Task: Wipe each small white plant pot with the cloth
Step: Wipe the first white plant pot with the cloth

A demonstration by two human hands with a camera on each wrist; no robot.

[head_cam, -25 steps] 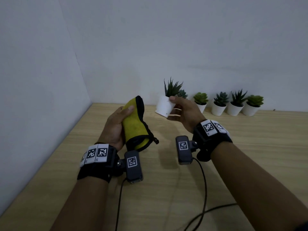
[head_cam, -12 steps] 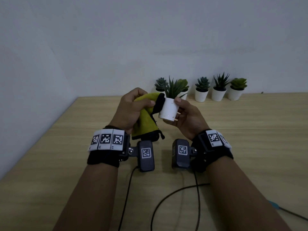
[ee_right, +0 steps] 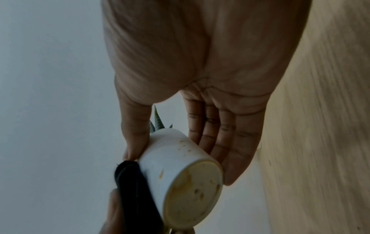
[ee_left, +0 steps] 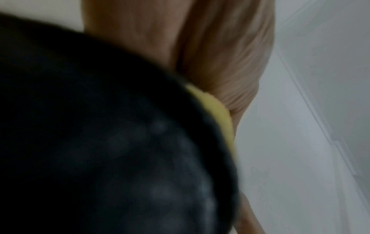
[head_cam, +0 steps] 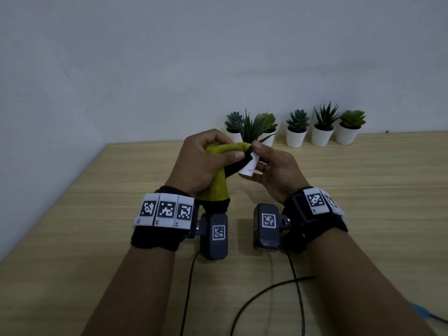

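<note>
I keep both hands lifted over the wooden table (head_cam: 363, 190), close in front of me, so the pot is clear of the surface and I can reach all round it. My left hand (head_cam: 206, 161) is curled tight round the cloth (head_cam: 218, 187), a yellow one with a black edge; the bunched upper part sits under my fingers and thumb while the rest hangs down past my wrist. I judge that bunching it gives me a firm pad to rub with. From the left wrist view I can make out only a sliver of yellow and dark, blurred fabric, nothing of the fingers.

My right hand (head_cam: 274, 170) holds the small white pot (ee_right: 176, 159) tipped over, its base turned toward me and its spiky plant (head_cam: 251, 128) pointing away. My thumb (ee_right: 136, 134) presses one side of the pot wall; my fingers (ee_right: 226, 142) lie nearly straight along the other side, so the hand is only partly closed, a light clamp. The black edge of the cloth touches the pot's wall just beside my thumb. Brownish specks show on the wall and base, which I take as the reason for tilting it.

Farther off, five more pots (head_cam: 295, 137) stand in a row by the wall (head_cam: 218, 57), well apart from my hands.
</note>
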